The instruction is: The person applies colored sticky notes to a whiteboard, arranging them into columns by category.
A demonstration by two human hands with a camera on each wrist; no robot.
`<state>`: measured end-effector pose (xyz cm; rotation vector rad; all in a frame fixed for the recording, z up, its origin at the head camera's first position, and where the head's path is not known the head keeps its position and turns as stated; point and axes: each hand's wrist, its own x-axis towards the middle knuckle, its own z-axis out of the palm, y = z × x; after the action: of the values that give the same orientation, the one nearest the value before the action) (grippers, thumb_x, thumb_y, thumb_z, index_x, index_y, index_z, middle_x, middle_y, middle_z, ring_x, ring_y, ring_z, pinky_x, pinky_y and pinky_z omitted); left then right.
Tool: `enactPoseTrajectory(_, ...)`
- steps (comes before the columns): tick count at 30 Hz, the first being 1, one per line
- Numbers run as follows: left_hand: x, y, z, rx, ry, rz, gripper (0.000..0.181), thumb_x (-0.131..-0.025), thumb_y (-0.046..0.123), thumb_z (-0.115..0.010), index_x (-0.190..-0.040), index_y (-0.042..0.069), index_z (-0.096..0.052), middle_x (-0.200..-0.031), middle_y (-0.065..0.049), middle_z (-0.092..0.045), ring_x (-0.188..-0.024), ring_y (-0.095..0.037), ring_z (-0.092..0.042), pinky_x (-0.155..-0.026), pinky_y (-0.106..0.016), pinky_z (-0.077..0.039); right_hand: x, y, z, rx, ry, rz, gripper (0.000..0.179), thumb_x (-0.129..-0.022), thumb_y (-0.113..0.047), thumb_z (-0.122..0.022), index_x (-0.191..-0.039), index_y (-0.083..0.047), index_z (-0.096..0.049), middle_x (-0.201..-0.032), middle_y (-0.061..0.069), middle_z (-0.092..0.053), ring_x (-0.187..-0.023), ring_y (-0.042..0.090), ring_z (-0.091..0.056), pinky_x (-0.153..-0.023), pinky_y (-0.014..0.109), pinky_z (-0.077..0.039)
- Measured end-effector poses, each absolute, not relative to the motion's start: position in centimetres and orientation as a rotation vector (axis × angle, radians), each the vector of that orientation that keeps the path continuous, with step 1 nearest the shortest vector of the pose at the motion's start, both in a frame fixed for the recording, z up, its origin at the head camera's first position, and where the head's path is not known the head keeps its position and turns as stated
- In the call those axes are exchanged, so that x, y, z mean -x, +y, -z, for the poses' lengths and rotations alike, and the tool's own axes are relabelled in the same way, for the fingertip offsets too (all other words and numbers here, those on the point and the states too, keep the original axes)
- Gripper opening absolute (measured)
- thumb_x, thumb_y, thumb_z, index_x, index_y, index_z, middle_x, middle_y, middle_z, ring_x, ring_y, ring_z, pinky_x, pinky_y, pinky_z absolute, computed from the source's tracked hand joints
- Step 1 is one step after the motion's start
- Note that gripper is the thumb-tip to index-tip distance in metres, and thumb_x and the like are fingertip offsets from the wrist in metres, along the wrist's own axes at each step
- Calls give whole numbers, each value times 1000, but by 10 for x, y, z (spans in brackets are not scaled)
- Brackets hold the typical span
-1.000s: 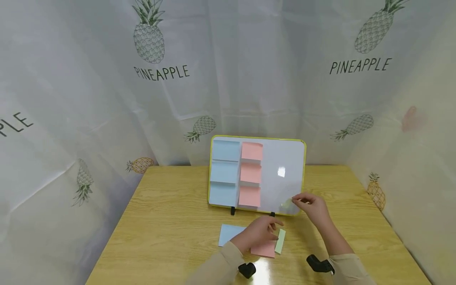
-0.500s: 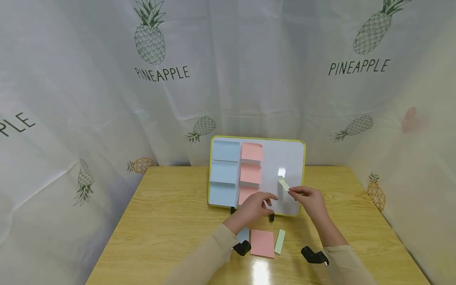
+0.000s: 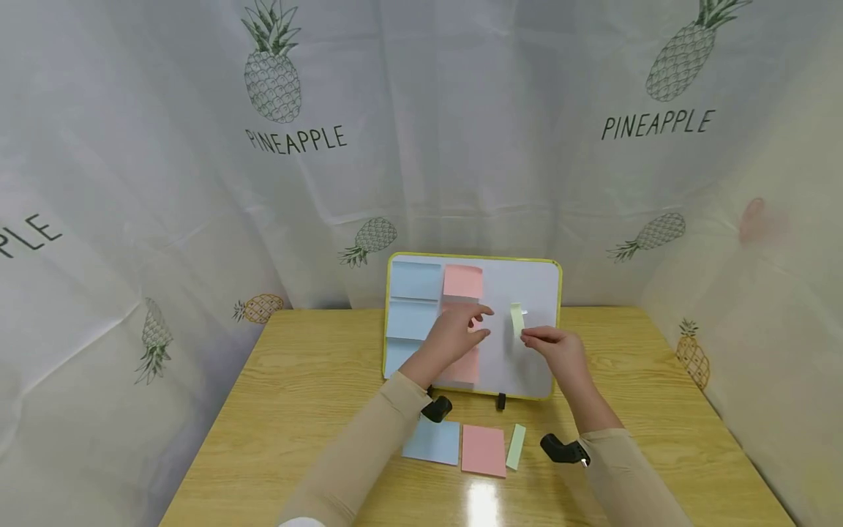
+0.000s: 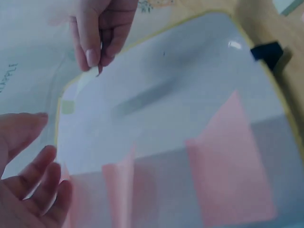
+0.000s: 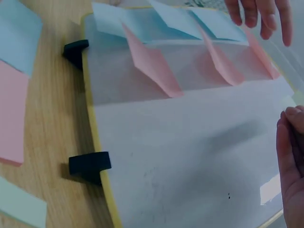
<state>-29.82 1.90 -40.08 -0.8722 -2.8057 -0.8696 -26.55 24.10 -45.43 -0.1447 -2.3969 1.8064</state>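
Note:
Between thumb and fingertips my right hand (image 3: 556, 355) pinches the lower end of a narrow pale green sticky note (image 3: 517, 320). The strip stands upright in front of the bare right part of a whiteboard (image 3: 538, 282) with a yellow rim. My left hand (image 3: 451, 338) hovers before the pink sticky notes (image 3: 463, 281), holding nothing, its thumb (image 4: 23, 128) apart from the loosely bent fingers. It partly covers the middle and lower pink notes in the head view. Blue sticky notes (image 3: 415, 281) form a column along the board's left side.
On the wooden table (image 3: 316, 388) before the board lie a blue pad (image 3: 431, 441), a pink pad (image 3: 484, 451) and a narrow green pad (image 3: 516, 447). Black feet (image 5: 89, 162) support the board. A pineapple-print curtain (image 3: 461, 146) hangs behind.
My right hand has raised the green sticky note from the board's lower right and moved slightly left. My left hand has risen from above the pads to the pink notes.

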Motion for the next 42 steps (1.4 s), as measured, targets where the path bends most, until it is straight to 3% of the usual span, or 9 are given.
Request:
enactPoseTrajectory(6,321,15,387,803,-2674,721,27,-93,19,-68,-120,14,-68,-107,-1,-64,-96,-17,-58,-82,-29,-46,282,237,450,204,-2268,-1957,34,-88,-19,-75,-113,4,-70,-95,0,-72,-84,9,-69,-84,31,-53)
enactPoseTrajectory(14,349,19,380,683,-2729,822,31,-94,16,-66,-125,15,-65,-109,-1,-65,-98,-17,-59,-81,-29,-48,299,223,445,213,-2110,-2054,28,-88,-7,-73,-112,8,-69,-88,0,-72,-79,10,-69,-77,32,-55)
enactPoseTrajectory(21,367,23,384,600,-2757,922,31,-95,16,-65,-125,19,-66,-100,0,-59,-90,-15,-54,-75,-28,-46,310,217,445,232,-2139,-2026,27,-88,-11,-74,-111,3,-71,-91,2,-71,-76,13,-67,-71,26,-55)
enactPoseTrajectory(31,381,27,387,538,-2827,937,37,-96,18,-64,-131,8,-59,-110,-7,-59,-94,-19,-56,-80,-32,-48,320,212,439,202,-2147,-1991,25,-87,-11,-75,-108,3,-72,-87,2,-71,-71,12,-66,-67,26,-55)
enactPoseTrajectory(42,383,34,386,529,-2865,992,41,-96,16,-62,-136,10,-55,-104,-7,-57,-87,-19,-53,-74,-32,-46,329,208,439,222,-2078,-2006,22,-86,-6,-75,-105,4,-72,-82,0,-70,-63,9,-63,-63,22,-53)
